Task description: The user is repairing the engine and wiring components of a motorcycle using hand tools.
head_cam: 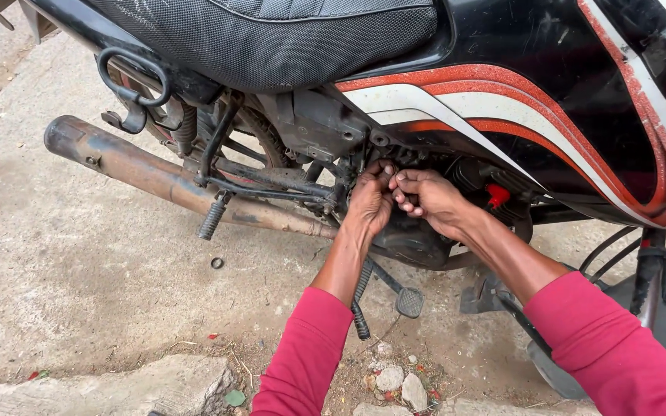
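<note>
What is pinched by the left hand (369, 202) and right hand (428, 199) is hidden by their fingers. The motorcycle (502, 92) is cut off at twelve and three o'clock.

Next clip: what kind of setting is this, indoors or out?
Most likely outdoors, a roadside or yard repair spot. A motorcycle with a rusty exhaust pipe stands on rough concrete ground, with stones and litter at its edge. Both hands, left hand and right hand, work at its engine side.

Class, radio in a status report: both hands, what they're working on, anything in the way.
Left hand, right hand: fingertips together at motorcycle engine. Grip hidden. Kick lever beneath wrists.
</note>
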